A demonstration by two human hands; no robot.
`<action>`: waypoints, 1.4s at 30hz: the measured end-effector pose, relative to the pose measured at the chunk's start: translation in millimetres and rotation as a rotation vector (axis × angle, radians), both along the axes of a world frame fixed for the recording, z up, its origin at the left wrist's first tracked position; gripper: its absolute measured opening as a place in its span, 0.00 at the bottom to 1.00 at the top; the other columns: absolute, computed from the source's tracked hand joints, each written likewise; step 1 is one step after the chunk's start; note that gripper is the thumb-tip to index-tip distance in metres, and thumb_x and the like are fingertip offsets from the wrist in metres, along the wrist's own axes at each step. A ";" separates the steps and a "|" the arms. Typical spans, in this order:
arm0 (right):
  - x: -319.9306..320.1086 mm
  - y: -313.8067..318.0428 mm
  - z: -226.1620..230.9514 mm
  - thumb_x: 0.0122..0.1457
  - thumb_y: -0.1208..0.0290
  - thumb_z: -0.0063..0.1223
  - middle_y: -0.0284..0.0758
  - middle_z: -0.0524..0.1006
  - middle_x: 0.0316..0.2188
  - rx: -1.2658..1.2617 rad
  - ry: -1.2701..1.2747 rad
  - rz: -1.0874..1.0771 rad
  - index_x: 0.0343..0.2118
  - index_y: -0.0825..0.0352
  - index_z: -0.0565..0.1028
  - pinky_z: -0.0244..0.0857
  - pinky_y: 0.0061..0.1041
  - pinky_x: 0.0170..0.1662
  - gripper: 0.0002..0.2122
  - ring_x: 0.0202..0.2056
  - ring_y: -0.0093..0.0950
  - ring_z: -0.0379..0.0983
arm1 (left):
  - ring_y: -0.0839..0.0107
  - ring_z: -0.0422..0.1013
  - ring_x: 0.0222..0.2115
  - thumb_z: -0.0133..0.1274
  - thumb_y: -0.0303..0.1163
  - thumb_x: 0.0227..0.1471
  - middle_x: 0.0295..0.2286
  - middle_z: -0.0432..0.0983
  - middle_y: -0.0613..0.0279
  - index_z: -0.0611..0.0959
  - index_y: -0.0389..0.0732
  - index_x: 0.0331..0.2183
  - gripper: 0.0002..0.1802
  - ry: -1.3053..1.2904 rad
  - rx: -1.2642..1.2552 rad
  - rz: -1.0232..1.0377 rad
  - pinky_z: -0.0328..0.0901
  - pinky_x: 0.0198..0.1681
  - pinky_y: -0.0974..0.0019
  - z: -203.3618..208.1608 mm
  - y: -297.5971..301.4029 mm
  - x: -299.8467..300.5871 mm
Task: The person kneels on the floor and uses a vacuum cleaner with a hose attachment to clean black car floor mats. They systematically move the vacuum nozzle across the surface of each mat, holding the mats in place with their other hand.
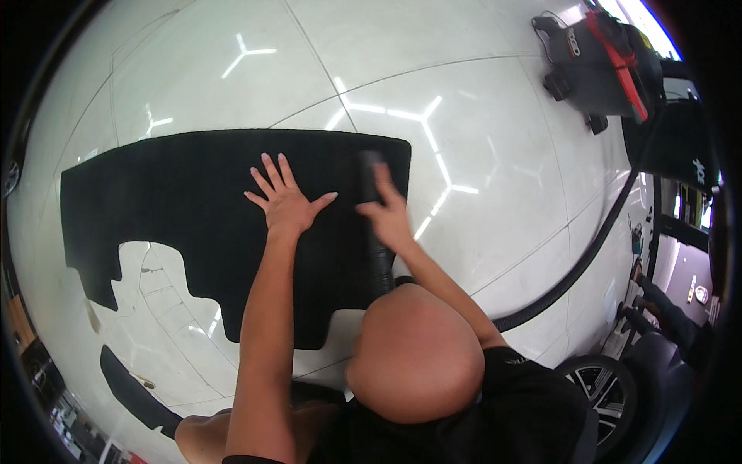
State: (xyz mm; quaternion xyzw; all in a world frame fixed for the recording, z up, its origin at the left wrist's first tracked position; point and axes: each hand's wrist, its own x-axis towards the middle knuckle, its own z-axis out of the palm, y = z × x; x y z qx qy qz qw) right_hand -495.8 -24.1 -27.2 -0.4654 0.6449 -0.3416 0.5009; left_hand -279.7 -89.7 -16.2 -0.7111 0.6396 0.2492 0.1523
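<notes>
A large black car mat (209,174) with cut-outs along its near edge lies flat on the shiny pale floor. Pressed onto its middle is my left hand (288,207), palm down and fingers spread. My right hand (389,220), somewhat blurred, grips the dark vacuum hose (379,267) near its end, over the right part of the mat. The dark nozzle (372,162) is smeared by motion, so I cannot tell whether it touches the mat. Past my right arm, the hose curves back up to a black and red vacuum cleaner (618,66).
To the lower left, a smaller black mat piece (131,387) is on the floor beside my knee. A car wheel (605,398) stands close by at the lower right. Farther right show someone's dark-clothed legs (668,305). Ceiling lights reflect in the floor tiles.
</notes>
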 end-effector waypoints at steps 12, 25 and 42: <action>-22.6 -11.3 -11.3 0.57 0.76 0.62 0.51 0.63 0.75 -0.018 -0.179 -0.103 0.78 0.70 0.53 0.52 0.29 0.75 0.45 0.76 0.36 0.59 | 0.30 0.20 0.76 0.63 0.78 0.47 0.77 0.19 0.39 0.34 0.38 0.77 0.83 0.031 0.019 0.006 0.32 0.70 0.14 -2.0 -0.7 -1.9; -16.8 -14.3 24.1 0.58 0.77 0.60 0.48 0.81 0.57 0.059 -0.401 -0.306 0.79 0.72 0.48 0.73 0.31 0.62 0.47 0.56 0.37 0.81 | 0.31 0.19 0.76 0.60 0.83 0.45 0.77 0.19 0.39 0.35 0.37 0.77 0.85 -0.002 0.025 0.017 0.31 0.71 0.15 -0.3 0.0 3.1; -16.1 30.5 47.0 0.55 0.72 0.66 0.46 0.59 0.78 0.287 -0.018 0.357 0.79 0.64 0.56 0.43 0.31 0.78 0.47 0.79 0.36 0.51 | 0.31 0.21 0.76 0.60 0.83 0.45 0.77 0.21 0.39 0.36 0.38 0.77 0.84 -0.008 0.008 0.030 0.31 0.71 0.15 -5.1 2.0 5.5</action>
